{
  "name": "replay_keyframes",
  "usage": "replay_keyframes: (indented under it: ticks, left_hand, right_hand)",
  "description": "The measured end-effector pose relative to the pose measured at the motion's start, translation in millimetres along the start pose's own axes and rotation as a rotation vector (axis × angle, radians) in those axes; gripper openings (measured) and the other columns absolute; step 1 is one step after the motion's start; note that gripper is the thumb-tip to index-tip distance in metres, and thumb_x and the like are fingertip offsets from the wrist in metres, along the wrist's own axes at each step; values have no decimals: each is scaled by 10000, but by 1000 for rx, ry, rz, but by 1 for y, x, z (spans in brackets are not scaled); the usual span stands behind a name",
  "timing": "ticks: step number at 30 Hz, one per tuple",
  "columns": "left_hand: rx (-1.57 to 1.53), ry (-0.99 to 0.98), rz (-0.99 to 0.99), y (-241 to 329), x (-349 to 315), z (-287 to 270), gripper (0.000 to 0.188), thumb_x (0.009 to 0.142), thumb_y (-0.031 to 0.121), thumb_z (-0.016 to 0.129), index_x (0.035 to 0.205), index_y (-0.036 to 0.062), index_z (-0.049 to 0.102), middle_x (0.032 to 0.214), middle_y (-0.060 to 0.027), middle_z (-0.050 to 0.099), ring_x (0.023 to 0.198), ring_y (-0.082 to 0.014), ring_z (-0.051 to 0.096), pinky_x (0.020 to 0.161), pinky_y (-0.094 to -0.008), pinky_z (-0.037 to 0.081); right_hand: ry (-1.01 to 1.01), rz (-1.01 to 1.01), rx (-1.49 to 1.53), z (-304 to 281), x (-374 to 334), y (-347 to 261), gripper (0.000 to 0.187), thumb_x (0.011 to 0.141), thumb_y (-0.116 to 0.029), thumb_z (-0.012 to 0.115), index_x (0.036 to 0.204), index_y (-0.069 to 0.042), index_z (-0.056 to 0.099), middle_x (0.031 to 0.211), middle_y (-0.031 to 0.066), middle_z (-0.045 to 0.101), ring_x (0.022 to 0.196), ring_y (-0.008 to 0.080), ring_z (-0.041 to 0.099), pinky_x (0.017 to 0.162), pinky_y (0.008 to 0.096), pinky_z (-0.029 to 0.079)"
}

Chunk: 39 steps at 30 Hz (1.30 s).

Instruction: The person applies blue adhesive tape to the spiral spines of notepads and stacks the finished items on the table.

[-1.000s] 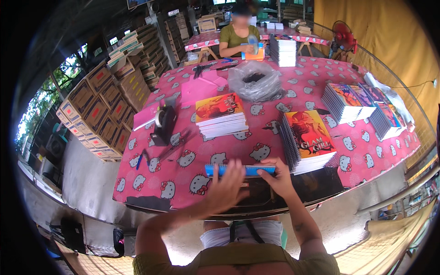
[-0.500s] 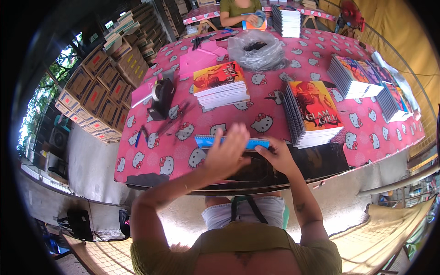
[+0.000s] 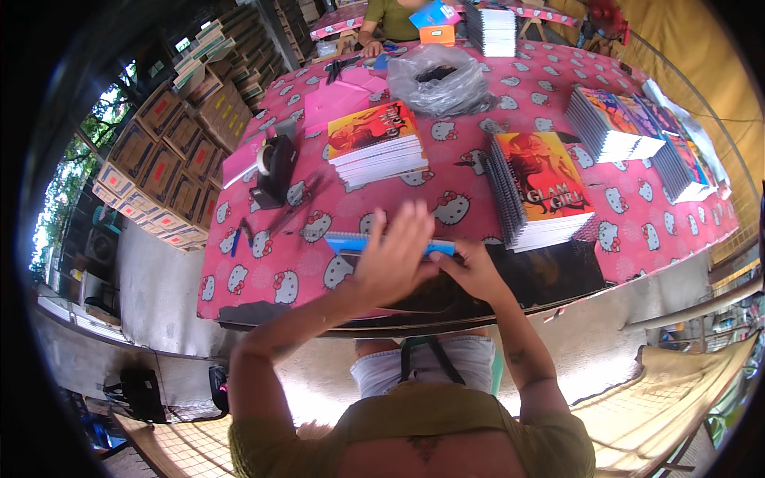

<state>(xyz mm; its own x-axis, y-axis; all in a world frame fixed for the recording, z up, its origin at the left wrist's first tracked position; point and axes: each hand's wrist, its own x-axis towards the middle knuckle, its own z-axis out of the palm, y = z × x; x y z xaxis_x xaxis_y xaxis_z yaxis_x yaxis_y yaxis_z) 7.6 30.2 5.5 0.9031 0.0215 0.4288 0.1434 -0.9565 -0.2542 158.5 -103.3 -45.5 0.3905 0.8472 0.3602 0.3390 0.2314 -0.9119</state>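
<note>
A thin blue notebook [image 3: 343, 241] lies flat near the front edge of the pink patterned tablecloth [image 3: 263, 271], partly on a black sheet [image 3: 558, 275]. My left hand [image 3: 394, 255] is spread flat over the notebook's middle, fingers apart and pointing away from me. Pinching the notebook's right end is my right hand [image 3: 474, 271]. Most of the blue cover is hidden under both hands.
Two stacks of spiral notebooks with orange-red covers [image 3: 374, 143] [image 3: 542, 187] stand just beyond my hands, with more stacks [image 3: 613, 119] at the right. There is a black tape dispenser [image 3: 275, 167] at the left, a grey plastic bag [image 3: 442, 80] further back, and cardboard boxes [image 3: 175, 159] piled left of the table. A second person [image 3: 394, 16] sits opposite.
My left hand has slid from the blue notebook's left end to over its middle and opened flat. The view has tipped down toward the table's front edge.
</note>
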Motion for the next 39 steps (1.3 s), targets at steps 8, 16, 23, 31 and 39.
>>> replay_keyframes:
  ticks: [8, 16, 23, 31, 39]
  left_hand:
    - [-147, -25, 59, 19, -13, 10, 815, 938, 544, 560, 1478, -45, 400, 1570, -258, 363, 1486, -393, 315, 1183, -625, 159]
    - [-283, 43, -23, 19, -12, -3, 799, 927, 441, 625, 1492, -64, 369, 1579, -254, 344, 1487, -403, 310, 1186, -618, 136]
    - [-539, 174, -91, -5, 16, -17, 185, 959, 217, 668, 1080, 81, 700, 980, -63, 735, 1000, -248, 701, 1202, -563, 196]
    - [-565, 153, -102, -2, 14, -22, 179, 891, 156, 720, 1042, 66, 686, 917, -90, 707, 903, -282, 680, 969, -487, 466]
    - [-669, 182, -176, -52, 38, -104, 258, 850, 32, 723, 1099, 27, 659, 968, -130, 702, 795, -290, 704, 669, -396, 551]
  right_hand:
    - [93, -171, -79, 3, 1, 3, 202, 889, -79, 717, 1076, -7, 692, 737, 148, 650, 566, 197, 559, 563, 337, 457]
    - [19, -104, -186, -7, 2, -22, 236, 889, -112, 741, 1082, 10, 684, 835, 170, 657, 620, 201, 623, 563, 339, 463]
    - [-123, 31, 41, -46, 14, -33, 236, 921, -26, 691, 1143, 53, 693, 972, 107, 749, 901, 131, 708, 793, 271, 575]
    - [-161, -150, -228, -41, 30, -48, 155, 841, -13, 755, 881, 18, 608, 814, 79, 649, 742, 130, 667, 679, 286, 537]
    - [359, -285, -170, -17, -4, -106, 531, 820, -188, 797, 1256, -5, 556, 1192, 190, 608, 1066, 325, 649, 860, 375, 535]
